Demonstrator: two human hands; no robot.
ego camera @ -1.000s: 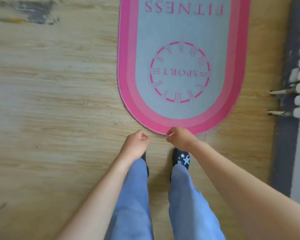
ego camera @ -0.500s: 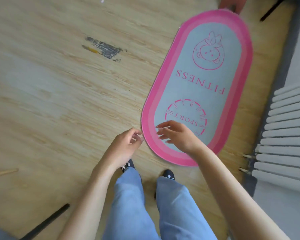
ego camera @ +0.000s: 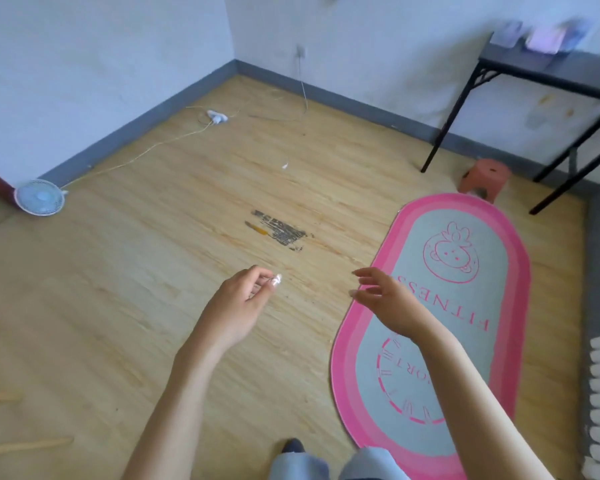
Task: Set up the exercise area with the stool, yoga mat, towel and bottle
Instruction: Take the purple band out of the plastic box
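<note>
One head-worn camera is looking forward and down across the floor (ego camera: 136,306) toward the far wall corner (ego camera: 234,60), with the left hand (ego camera: 237,306) and right hand (ego camera: 388,306) showing near and the yoga mat (ego camera: 465,299) stretching along the right.

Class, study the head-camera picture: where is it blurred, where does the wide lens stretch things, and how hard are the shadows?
Head view: the items on the black table are smeared; head view: the forearms balloon toward the bottom edge; head view: light is soft, with no hard shadow under the left hand or right hand.
</note>
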